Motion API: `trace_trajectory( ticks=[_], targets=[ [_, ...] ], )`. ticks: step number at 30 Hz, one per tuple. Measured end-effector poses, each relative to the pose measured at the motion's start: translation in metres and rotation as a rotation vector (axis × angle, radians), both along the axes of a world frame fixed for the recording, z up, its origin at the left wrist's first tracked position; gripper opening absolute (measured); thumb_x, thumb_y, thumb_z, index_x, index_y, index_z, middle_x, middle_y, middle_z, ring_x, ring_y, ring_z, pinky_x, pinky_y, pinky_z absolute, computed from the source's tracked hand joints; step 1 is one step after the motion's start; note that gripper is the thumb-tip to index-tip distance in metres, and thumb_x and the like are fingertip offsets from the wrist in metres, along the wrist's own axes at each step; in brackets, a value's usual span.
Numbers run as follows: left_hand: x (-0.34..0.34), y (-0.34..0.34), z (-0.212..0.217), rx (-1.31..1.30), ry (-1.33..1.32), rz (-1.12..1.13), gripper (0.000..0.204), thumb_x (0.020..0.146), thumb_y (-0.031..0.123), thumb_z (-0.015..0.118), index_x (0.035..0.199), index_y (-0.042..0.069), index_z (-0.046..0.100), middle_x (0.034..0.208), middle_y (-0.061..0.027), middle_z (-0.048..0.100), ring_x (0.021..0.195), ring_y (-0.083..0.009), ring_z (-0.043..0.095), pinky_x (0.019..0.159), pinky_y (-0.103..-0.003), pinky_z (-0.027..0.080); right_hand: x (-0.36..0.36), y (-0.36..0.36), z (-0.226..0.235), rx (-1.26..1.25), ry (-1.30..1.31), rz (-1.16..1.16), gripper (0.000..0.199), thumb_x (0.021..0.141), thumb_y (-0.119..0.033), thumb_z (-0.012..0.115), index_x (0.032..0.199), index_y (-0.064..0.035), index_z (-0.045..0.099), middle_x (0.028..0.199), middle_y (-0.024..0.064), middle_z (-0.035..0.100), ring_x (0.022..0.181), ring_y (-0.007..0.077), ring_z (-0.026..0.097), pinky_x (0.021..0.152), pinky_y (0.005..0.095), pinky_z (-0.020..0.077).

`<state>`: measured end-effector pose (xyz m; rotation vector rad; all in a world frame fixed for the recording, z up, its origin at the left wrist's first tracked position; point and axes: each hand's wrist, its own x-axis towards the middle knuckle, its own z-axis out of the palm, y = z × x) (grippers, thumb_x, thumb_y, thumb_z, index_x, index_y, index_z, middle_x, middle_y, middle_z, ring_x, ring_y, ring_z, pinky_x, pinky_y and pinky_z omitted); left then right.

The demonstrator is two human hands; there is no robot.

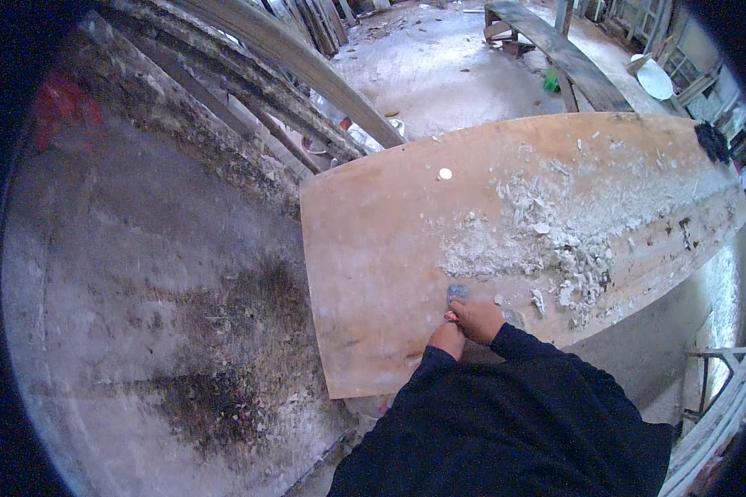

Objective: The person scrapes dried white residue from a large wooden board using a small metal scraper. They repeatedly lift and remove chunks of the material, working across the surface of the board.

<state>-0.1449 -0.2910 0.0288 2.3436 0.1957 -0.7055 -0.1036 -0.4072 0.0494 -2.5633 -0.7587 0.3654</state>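
A wooden board [373, 265] lies in front of me, its right half strewn with white flakes and crumbs [559, 248]. Near its front edge my left hand [446, 340] and my right hand [478, 320] are together, both closed around a small scraper-like tool. Its flat grey blade [456, 291] points away from me, and a bit of red handle [451, 316] shows between the fingers. The fingers cover the rest of the handle. Past the blade lies a patch of white powder, and a small white disc [446, 174] rests farther back on the board.
A stained wall [157, 248] rises on the left, with long wooden beams [306, 66] leaning near it. Behind the board stands a dark plank bench [567, 54]. A white basin [653, 79] is at the back right. A pale frame [721, 422] stands at lower right.
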Motion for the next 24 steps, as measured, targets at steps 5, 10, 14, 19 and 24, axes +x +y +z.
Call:
trace_trajectory(
  ticks=[5,10,14,19,24],
  targets=[
    [0.014,0.000,-0.022,0.051,-0.071,0.027,0.026,0.079,0.019,0.045,0.086,-0.002,0.058,0.085,-0.0259,0.058,0.085,-0.0408,0.056,0.076,-0.048,0.043,0.027,0.004,-0.016,-0.112,-0.055,0.108,0.025,0.086,-0.035,0.044,0.090,-0.0099,0.046,0.071,0.0155,0.058,0.061,0.0349,0.058,0.049,0.0459,0.0422],
    [0.007,0.000,-0.012,0.043,-0.066,0.005,0.025,0.079,0.015,0.042,0.089,-0.002,0.058,0.087,-0.0254,0.058,0.085,-0.0404,0.055,0.076,-0.047,0.043,0.007,0.004,-0.006,-0.015,0.019,-0.029,0.027,0.086,-0.035,0.043,0.094,-0.0095,0.045,0.081,0.0131,0.060,0.068,0.0340,0.059,0.052,0.0453,0.0442],
    [0.004,0.001,-0.014,0.008,-0.092,-0.003,0.026,0.080,0.014,0.040,0.092,-0.002,0.057,0.092,-0.0261,0.056,0.088,-0.0407,0.054,0.077,-0.047,0.043,0.000,0.000,-0.019,0.066,-0.005,-0.045,0.026,0.086,-0.031,0.045,0.103,-0.0120,0.045,0.098,0.0114,0.058,0.076,0.0339,0.060,0.055,0.0452,0.0464],
    [-0.012,0.010,-0.064,-0.297,-0.258,0.054,0.028,0.081,0.016,0.039,0.100,0.002,0.054,0.096,-0.0271,0.053,0.089,-0.0415,0.052,0.078,-0.046,0.042,-0.022,-0.002,0.000,0.115,0.076,-0.184,0.030,0.082,-0.023,0.049,0.111,-0.0166,0.045,0.109,0.0119,0.055,0.078,0.0340,0.059,0.060,0.0438,0.0475],
    [-0.018,0.005,-0.051,-0.549,-0.251,0.097,0.049,0.080,0.009,0.037,0.128,0.008,0.031,0.096,-0.0213,0.053,0.089,-0.0336,0.052,0.077,-0.038,0.042,-0.034,-0.012,-0.004,0.166,0.236,-0.322,0.040,0.077,-0.024,0.054,0.116,-0.0186,0.044,0.097,0.0163,0.059,0.078,0.0349,0.059,0.064,0.0446,0.0469]
  ],
)
